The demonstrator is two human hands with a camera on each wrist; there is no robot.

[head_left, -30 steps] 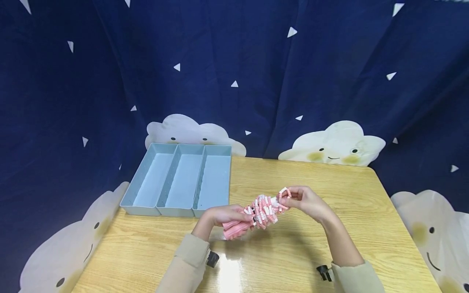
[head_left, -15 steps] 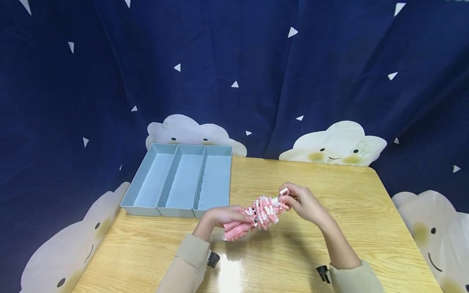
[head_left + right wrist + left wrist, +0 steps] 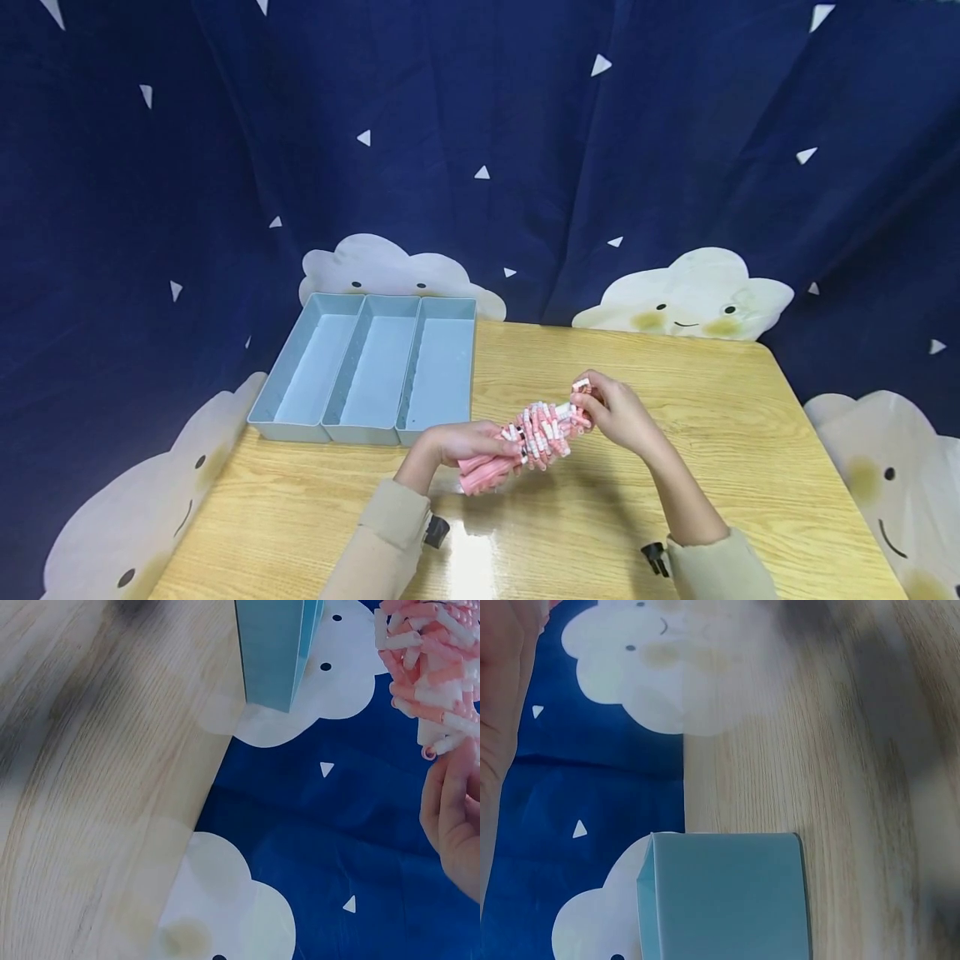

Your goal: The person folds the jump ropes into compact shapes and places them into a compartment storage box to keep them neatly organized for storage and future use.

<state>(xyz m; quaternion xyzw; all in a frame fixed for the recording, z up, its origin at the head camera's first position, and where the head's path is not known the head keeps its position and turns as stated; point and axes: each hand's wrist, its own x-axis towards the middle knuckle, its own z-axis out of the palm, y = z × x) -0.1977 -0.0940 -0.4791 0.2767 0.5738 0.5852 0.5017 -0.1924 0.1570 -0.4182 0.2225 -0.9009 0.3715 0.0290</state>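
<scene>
A beaded jump rope (image 3: 542,433) in pink and white is gathered into a bundle above the table. My left hand (image 3: 468,442) grips it by its pink handles (image 3: 483,475), the thumb lying across the top. At the bundle's other end, my right hand (image 3: 621,414) pinches a short bead loop (image 3: 581,387) between thumb and fingers. The right wrist view shows the bunched beads (image 3: 431,664) just above the fingertips of the right hand (image 3: 459,817). Only an edge of the left hand (image 3: 502,682) enters the left wrist view, and its grip is hidden there.
Three light blue trays (image 3: 362,434) stand side by side at the back left of the wooden table (image 3: 637,358). A dark blue curtain (image 3: 420,100) with white triangles and clouds hangs behind and around it.
The fingers of my right hand have closed further over the bead loop, and less of it shows. My right forearm has shifted slightly left. The left hand holds nearly still.
</scene>
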